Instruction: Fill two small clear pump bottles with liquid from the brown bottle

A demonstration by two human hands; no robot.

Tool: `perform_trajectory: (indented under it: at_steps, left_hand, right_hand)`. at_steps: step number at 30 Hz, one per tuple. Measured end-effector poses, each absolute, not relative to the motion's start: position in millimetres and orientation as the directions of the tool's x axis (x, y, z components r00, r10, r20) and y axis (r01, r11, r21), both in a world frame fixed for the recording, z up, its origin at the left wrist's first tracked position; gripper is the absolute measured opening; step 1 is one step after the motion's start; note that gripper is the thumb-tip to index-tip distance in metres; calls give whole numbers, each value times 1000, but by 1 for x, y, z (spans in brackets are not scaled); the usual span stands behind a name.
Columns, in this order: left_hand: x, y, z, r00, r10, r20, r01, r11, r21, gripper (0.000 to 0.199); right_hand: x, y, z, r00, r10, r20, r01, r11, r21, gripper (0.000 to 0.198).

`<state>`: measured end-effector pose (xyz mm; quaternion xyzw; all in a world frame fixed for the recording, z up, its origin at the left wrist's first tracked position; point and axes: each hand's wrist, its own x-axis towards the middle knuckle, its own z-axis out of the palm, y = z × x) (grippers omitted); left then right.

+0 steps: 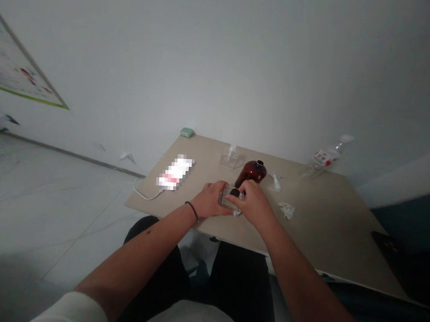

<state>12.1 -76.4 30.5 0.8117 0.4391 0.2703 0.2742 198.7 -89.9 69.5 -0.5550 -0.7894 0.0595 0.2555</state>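
Note:
My left hand (210, 199) is wrapped round the side of a clear square bottle (226, 201) near the table's front edge. On top of that bottle is a round black cap (235, 193), pinched between the thumb and fingers of my right hand (255, 201). Just behind both hands stands a dark red-brown bottle (253, 170) with an uncovered neck. To its right lies a white pump top (276, 182). A second clear square bottle (227, 160) with a white top stands farther back. Some white bit shows under the held bottle, too small to name.
On the table (323, 224), a lit phone (176, 172) with a white cable (144, 195) lies left. A small green tin (186, 132) sits at the back-left corner. Crumpled tissue (287, 210) lies right of my hands, and a plastic drink bottle (325, 158) stands by the wall.

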Motion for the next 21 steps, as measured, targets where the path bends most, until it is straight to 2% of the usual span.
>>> perform_trajectory:
  at_steps: [2,5,7,11,17,21]
  left_hand:
    - [12,-76,31,473,857,203,557,-470,685,79]
    - [13,-76,31,474,853,217,545,-478,689,77]
    - [13,-76,30,479,850,220,538,-483,691,76]
    - [13,-75,29,492,840,228,523,-495,694,76]
    - [12,-75,29,498,839,221,522,-493,696,76]
    - [13,-74,28,491,841,227,525,-494,693,76]
  right_hand:
    - [200,-93,62,-251,900,356,770,408,-490,33]
    - [203,-100,50,-280,879,385,547,476,-689,38]
    - [206,-104,42,-273,887,373,457,461,-761,43]
    - [211,-106,29,-179,938,298,411,347,-843,47]
    - [210,-102,20,22,970,241,167,234,-958,47]
    - [205,-104,23,3,958,287,302,272,-914,47]
